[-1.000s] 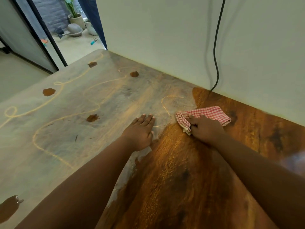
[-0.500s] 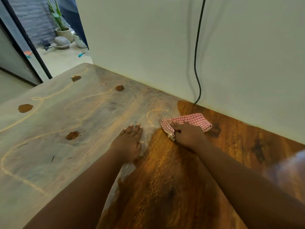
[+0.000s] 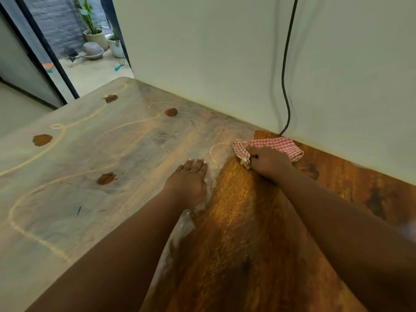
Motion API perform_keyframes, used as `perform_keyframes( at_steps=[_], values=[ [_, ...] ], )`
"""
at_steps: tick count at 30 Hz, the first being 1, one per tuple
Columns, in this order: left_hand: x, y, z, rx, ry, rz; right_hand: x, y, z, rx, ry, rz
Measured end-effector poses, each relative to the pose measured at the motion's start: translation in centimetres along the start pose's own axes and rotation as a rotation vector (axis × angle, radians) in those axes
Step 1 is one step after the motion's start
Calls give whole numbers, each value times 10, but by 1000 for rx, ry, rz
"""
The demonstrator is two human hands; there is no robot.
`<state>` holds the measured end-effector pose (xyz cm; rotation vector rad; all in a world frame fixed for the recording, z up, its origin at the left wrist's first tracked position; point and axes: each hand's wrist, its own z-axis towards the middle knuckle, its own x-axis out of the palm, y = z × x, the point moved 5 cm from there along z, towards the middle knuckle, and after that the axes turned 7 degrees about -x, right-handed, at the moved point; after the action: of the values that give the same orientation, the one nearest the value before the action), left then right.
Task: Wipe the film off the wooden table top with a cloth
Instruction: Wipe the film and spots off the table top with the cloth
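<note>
Checked cloth [image 3: 279, 146] bunched in right hand [image 3: 269, 163].

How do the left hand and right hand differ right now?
The left hand lies flat with straight fingers and holds nothing; the right hand is curled, gripping the red checked cloth. The left hand rests on the grey film; the right hand works at the film's edge, nearer the wall. Both are down on the wooden table top.

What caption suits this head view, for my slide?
Right hand wipes film off wooden table top with checked cloth.
</note>
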<state>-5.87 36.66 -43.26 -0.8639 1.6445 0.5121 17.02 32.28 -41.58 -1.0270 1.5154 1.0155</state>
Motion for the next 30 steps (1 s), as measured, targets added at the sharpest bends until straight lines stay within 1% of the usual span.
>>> perform_keyframes(
  at_steps=[3, 4, 7, 9, 11, 13, 15, 18, 20, 23, 24, 26, 30],
  values=[
    [-7, -7, 18, -19, 21, 1, 2, 28, 27, 45, -3, 67],
    [-9, -9, 23, -25, 25, 2, 5, 36, 26, 15, 3, 67],
    [-12, -9, 34, -32, 28, 1, 15, 44, -3, -191, -6, 23],
    [-14, -6, 36, -30, 22, -22, 10, 28, -19, -224, -62, 38],
    [-14, -6, 37, -27, 14, -49, -1, 5, -8, -142, -83, 23],
    [-12, -7, 38, -33, 14, -61, -13, -7, 22, -28, -55, -4],
    [-13, -8, 40, -38, 5, -52, -19, -1, 52, 64, -27, 18],
    [-12, -6, 41, -28, -5, -40, -10, 15, 75, 167, -43, 50],
    [-12, -6, 41, -26, -2, -39, -4, 18, 69, 129, -33, 77],
    [-17, -9, 49, -31, -12, -41, -4, 10, 51, -56, -19, 41],
    [-20, -9, 52, -36, -17, -49, -4, 5, 47, -86, -21, 30],
    [-23, -10, 57, -47, -22, -64, -7, -1, 49, -68, -37, 8],
    [-20, -10, 59, -62, -16, -72, -16, 15, 80, 95, -39, -60]
  ],
)
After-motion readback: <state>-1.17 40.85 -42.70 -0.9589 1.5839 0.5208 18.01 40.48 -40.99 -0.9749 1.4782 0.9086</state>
